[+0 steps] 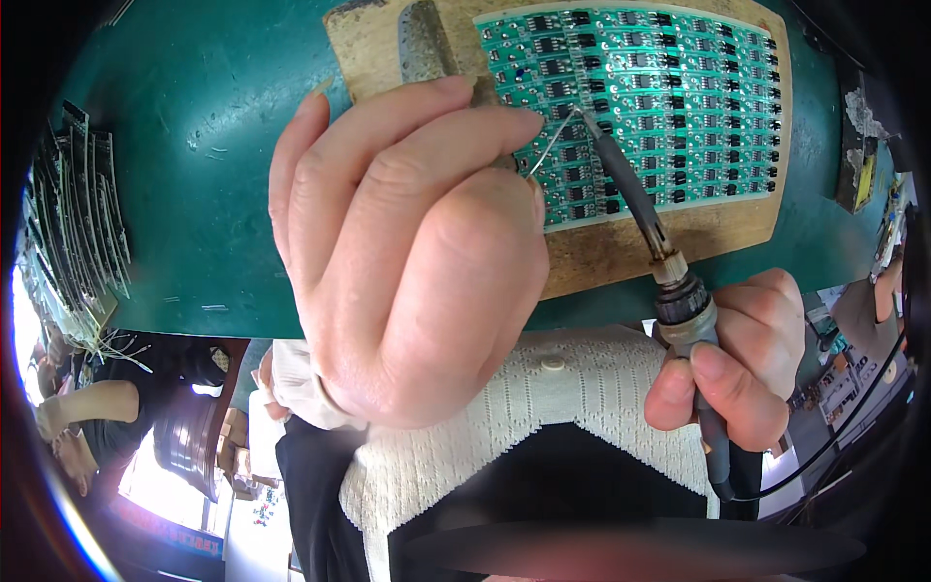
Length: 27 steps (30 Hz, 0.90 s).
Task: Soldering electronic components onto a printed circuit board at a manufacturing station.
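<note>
A green circuit board panel [645, 92], set with rows of small black chips, lies on a wooden board [698, 225]. Over its left part, my left hand [407, 233] pinches a thin silvery solder wire [551, 144] between thumb and index finger, the other fingers curled. My right hand [742, 359] grips a soldering iron [630, 184] by its dark handle. The iron's tip meets the far end of the wire at the panel's surface, left of the middle. Part of the panel's left edge is hidden behind my left fingers.
A grey metal bar [424, 41] rests on the wooden board beyond my left hand. Upright circuit boards [82, 204] with wires stand at the left of the green table [213, 184]. A worn box [858, 179] sits far right. The iron's black cord [839, 436] trails right. Other people's arms [97, 403] show.
</note>
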Tool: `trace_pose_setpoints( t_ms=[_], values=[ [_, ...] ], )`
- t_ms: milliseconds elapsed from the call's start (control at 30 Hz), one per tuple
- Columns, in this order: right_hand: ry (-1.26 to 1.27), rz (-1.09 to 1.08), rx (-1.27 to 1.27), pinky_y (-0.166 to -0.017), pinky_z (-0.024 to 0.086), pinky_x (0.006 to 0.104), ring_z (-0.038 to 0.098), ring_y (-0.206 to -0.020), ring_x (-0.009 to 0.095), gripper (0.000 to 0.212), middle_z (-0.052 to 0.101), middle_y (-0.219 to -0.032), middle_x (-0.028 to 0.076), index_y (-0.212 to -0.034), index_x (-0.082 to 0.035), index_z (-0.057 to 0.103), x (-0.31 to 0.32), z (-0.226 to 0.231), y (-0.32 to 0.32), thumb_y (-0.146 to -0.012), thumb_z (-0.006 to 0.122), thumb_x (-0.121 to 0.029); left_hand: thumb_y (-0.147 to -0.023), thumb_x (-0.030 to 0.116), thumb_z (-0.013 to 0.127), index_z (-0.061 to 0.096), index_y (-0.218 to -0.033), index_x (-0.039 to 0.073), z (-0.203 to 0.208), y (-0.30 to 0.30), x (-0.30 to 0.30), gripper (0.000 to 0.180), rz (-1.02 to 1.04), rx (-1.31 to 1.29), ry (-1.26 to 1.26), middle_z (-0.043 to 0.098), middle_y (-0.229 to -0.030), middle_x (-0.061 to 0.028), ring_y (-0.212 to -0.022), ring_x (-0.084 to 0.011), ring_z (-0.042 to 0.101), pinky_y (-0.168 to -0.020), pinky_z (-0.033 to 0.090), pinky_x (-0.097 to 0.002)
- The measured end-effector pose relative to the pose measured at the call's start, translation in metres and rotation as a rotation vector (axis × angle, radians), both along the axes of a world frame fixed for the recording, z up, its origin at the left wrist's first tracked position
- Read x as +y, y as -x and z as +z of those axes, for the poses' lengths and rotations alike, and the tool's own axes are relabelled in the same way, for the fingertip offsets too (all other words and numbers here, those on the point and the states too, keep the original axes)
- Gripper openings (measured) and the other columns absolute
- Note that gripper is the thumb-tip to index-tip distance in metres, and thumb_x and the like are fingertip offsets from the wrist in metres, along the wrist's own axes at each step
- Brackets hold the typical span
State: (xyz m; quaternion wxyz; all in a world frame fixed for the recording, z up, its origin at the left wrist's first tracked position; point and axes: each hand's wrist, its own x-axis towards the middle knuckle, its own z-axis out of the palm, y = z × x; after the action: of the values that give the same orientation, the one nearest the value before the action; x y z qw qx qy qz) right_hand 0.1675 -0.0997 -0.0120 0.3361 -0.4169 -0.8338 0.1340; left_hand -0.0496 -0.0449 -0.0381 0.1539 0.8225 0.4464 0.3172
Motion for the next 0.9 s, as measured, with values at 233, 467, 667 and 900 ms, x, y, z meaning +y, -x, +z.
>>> trace_pose_setpoints(
  t_ms=[233, 467, 667, 900],
  values=[
    [-0.053, -0.008, 0.039, -0.047, 0.035, 0.0338, 0.045, -0.051, 0.018, 0.027, 0.051, -0.066, 0.007, -0.112, -0.002, 0.046, -0.0024, -0.0011, -0.0015, -0.09, 0.059, -0.013, -0.074, -0.007, 0.067, 0.057, -0.087, 0.003, -0.0003, 0.0002, 0.0004, 0.019, -0.008, 0.009, -0.016, 0.071, -0.099, -0.014, -0.099, -0.0345, 0.067, -0.096, 0.043, -0.0468],
    [-0.029, -0.002, 0.006, -0.048, 0.036, 0.034, 0.046, -0.051, 0.018, 0.027, 0.051, -0.067, 0.006, -0.112, -0.001, 0.046, -0.004, -0.0024, -0.002, -0.091, 0.058, -0.013, -0.073, -0.007, 0.067, 0.059, -0.088, 0.001, 0.0, -0.0024, 0.0001, 0.019, -0.012, 0.012, -0.024, 0.071, -0.097, -0.0143, -0.097, -0.0343, 0.066, -0.093, 0.045, -0.0448],
    [-0.038, -0.007, 0.009, -0.048, 0.038, 0.0344, 0.046, -0.052, 0.018, 0.028, 0.051, -0.068, 0.007, -0.113, -0.001, 0.046, -0.0039, -0.003, -0.0024, -0.091, 0.058, -0.014, -0.073, -0.007, 0.067, 0.06, -0.088, 0.001, -0.0013, -0.0034, -0.0002, 0.018, 0.002, 0.001, -0.035, 0.071, -0.096, -0.0141, -0.097, -0.0343, 0.067, -0.093, 0.045, -0.0453],
    [-0.007, 0.026, -0.008, -0.048, 0.038, 0.0348, 0.047, -0.052, 0.018, 0.028, 0.051, -0.068, 0.007, -0.113, -0.002, 0.045, -0.0034, -0.0018, -0.0036, -0.091, 0.058, -0.014, -0.071, -0.007, 0.068, 0.06, -0.086, 0.002, -0.0018, -0.0021, 0.0002, 0.019, -0.01, -0.002, -0.045, 0.072, -0.095, -0.0138, -0.097, -0.0338, 0.067, -0.095, 0.044, -0.0462]
  ],
)
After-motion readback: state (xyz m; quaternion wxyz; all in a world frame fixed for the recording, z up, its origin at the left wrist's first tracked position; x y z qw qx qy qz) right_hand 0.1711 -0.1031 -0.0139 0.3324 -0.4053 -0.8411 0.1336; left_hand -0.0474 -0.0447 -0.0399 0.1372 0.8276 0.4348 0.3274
